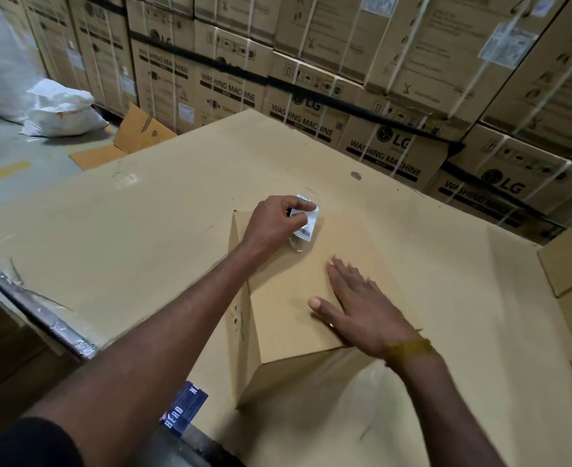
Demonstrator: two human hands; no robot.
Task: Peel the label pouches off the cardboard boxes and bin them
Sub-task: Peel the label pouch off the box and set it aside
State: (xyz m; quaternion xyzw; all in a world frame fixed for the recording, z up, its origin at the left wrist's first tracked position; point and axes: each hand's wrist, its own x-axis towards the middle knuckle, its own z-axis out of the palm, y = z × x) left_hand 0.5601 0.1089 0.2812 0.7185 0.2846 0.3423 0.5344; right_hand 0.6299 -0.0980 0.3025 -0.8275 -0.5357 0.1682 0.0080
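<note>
Head view: the left hand [274, 220] pinches the label pouch [303, 220] at the far edge of the cardboard box [294, 298], likely lifting it to peel. The right hand [362, 308] lies flat, fingers straight, apparently steadying the box on the cardboard sheet [143, 214].

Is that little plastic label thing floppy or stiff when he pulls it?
Probably floppy: the label pouch looks thin, clear and crinkled where the left hand pinches it. Likely very light. It may cling, so the right hand steadies the cardboard box.
</note>
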